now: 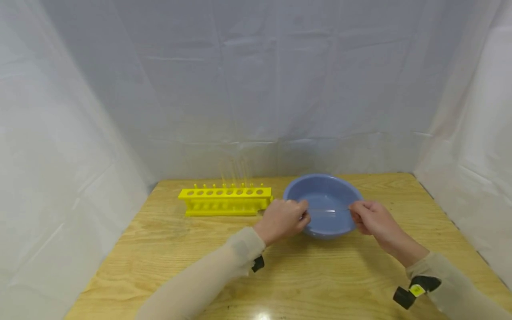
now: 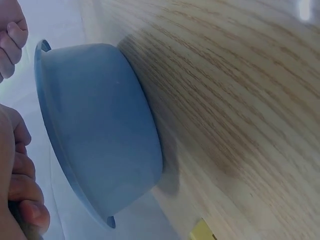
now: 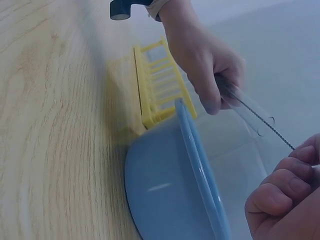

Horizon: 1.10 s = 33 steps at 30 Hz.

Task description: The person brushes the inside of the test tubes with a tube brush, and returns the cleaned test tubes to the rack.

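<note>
My left hand (image 1: 283, 220) grips a clear glass test tube (image 3: 252, 114) over the blue basin (image 1: 326, 233), its mouth facing my right hand. A test tube brush (image 3: 272, 130) runs into the tube: its twisted wire shows at the mouth, and dark bristles show by the left thumb. My right hand (image 1: 376, 220) pinches the wire's outer end with curled fingers, at the basin's right rim. Tube and wire lie roughly level across the basin in the head view. The left fingers hide the tube's closed end.
Left of the basin stands a yellow test tube rack (image 1: 224, 213) with a row of holes and pegs. Several clear tubes (image 1: 236, 171) rise at its back. The wooden table (image 1: 304, 284) is bordered by pale sheeting (image 1: 248, 89) at the back and sides.
</note>
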{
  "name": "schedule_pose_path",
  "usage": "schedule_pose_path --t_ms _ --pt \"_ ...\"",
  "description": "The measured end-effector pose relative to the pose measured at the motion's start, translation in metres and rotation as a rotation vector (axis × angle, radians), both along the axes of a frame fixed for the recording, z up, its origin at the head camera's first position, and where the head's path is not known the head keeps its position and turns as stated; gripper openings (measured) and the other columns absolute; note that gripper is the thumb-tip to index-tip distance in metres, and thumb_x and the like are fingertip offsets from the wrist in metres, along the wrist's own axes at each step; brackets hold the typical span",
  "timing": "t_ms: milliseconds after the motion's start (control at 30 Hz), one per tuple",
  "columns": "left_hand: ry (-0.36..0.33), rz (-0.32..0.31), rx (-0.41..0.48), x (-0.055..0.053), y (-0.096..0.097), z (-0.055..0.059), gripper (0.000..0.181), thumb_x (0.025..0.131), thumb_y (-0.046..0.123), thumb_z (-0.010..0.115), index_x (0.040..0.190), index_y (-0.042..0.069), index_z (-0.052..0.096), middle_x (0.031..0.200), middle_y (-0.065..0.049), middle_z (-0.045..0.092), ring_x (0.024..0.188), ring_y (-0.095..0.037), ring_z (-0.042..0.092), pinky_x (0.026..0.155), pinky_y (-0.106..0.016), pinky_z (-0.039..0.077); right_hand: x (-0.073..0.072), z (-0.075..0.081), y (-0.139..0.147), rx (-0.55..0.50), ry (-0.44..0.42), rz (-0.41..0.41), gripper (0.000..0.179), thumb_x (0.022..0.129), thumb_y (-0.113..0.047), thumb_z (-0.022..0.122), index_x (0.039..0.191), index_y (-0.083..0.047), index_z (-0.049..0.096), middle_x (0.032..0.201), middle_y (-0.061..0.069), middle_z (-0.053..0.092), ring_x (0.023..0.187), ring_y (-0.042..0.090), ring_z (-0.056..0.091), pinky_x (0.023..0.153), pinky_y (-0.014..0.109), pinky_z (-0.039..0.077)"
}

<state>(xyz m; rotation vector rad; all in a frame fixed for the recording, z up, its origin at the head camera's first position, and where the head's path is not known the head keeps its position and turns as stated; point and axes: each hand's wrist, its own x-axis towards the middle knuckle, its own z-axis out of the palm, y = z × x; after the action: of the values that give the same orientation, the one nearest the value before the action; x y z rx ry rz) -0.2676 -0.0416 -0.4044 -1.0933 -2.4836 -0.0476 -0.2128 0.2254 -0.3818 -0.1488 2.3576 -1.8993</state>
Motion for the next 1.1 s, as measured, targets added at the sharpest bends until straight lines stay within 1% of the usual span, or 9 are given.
schedule_pose_path --t_ms 133,200,233,400,500,600,767,933,1100 --pt "-0.098 0.097 0.047 -0.007 -0.025 -0.006 0.014 0.096 0.034 0.061 0.088 0.023 0.062 0.066 0.009 0.059 0.052 -0.005 0.049 0.044 -0.021 0.038 -0.001 0.001 0.024 -0.013 0.058 -0.045 0.047 0.107 -0.022 0.043 0.061 -0.013 0.036 0.054 -0.006 0.033 0.046 0.008 0.030 0.045 0.029 0.029" --pt "-0.105 0.151 0.047 -0.009 -0.038 -0.008 0.015 0.096 0.034 0.063 0.088 0.021 0.064 0.065 0.009 0.060 0.051 -0.005 0.049 0.043 -0.021 0.037 -0.001 0.003 0.035 0.011 0.080 -0.043 0.050 0.108 -0.027 0.043 0.062 -0.012 0.034 0.053 -0.005 0.030 0.045 0.011 0.029 0.045 0.032 0.029" --pt "-0.102 0.157 0.048 -0.010 -0.043 -0.008 0.015 0.096 0.034 0.063 0.090 0.020 0.066 0.065 0.009 0.060 0.050 -0.004 0.049 0.042 -0.021 0.037 -0.002 0.003 0.040 0.031 0.090 -0.028 0.051 0.109 -0.031 0.043 0.063 -0.011 0.032 0.054 -0.004 0.027 0.045 0.013 0.027 0.045 0.034 0.029" --pt "-0.091 0.137 0.038 -0.012 -0.050 -0.006 0.021 0.099 0.037 0.057 0.093 0.020 0.067 0.064 0.011 0.058 0.048 -0.002 0.045 0.040 -0.018 0.032 -0.004 0.007 0.049 0.044 0.132 0.050 0.052 0.107 -0.042 0.044 0.070 -0.006 0.035 0.059 0.002 0.026 0.049 0.026 0.023 0.049 0.039 0.029" --pt "-0.093 0.147 0.027 -0.011 -0.049 -0.005 0.021 0.099 0.037 0.057 0.088 0.021 0.064 0.062 0.011 0.054 0.048 -0.002 0.043 0.039 -0.018 0.030 -0.002 0.008 0.052 0.044 0.154 0.073 0.051 0.108 -0.041 0.043 0.076 -0.001 0.042 0.062 0.005 0.030 0.052 0.031 0.026 0.051 0.038 0.031" --pt "-0.064 0.150 0.018 -0.010 -0.049 -0.006 0.020 0.099 0.036 0.058 0.084 0.023 0.060 0.060 0.011 0.052 0.047 -0.002 0.042 0.039 -0.019 0.029 0.001 0.008 0.054 0.052 0.163 0.080 0.046 0.108 -0.037 0.044 0.081 0.000 0.049 0.064 0.004 0.035 0.054 0.030 0.028 0.051 0.038 0.031" --pt "-0.025 0.121 0.033 -0.009 -0.047 -0.004 0.016 0.097 0.035 0.060 0.085 0.024 0.060 0.061 0.012 0.054 0.048 -0.002 0.043 0.040 -0.020 0.031 0.002 0.008 0.058 0.065 0.178 0.061 0.043 0.108 -0.036 0.045 0.081 -0.003 0.052 0.065 0.002 0.038 0.054 0.027 0.030 0.053 0.041 0.028" --pt "-0.027 0.109 0.028 -0.007 -0.045 -0.001 0.016 0.096 0.033 0.061 0.084 0.023 0.060 0.061 0.012 0.054 0.048 -0.002 0.044 0.041 -0.019 0.032 0.003 0.007 0.061 0.097 0.187 0.037 0.045 0.108 -0.038 0.045 0.081 -0.002 0.052 0.065 0.002 0.039 0.054 0.027 0.031 0.052 0.037 0.033" --pt "-0.013 0.109 0.023 -0.005 -0.046 -0.001 0.015 0.095 0.033 0.061 0.085 0.022 0.060 0.060 0.012 0.054 0.047 -0.002 0.043 0.041 -0.019 0.032 0.002 0.005 0.061 0.094 0.200 0.044 0.043 0.108 -0.033 0.047 0.084 0.000 0.057 0.067 0.000 0.045 0.056 0.023 0.037 0.053 0.035 0.036"
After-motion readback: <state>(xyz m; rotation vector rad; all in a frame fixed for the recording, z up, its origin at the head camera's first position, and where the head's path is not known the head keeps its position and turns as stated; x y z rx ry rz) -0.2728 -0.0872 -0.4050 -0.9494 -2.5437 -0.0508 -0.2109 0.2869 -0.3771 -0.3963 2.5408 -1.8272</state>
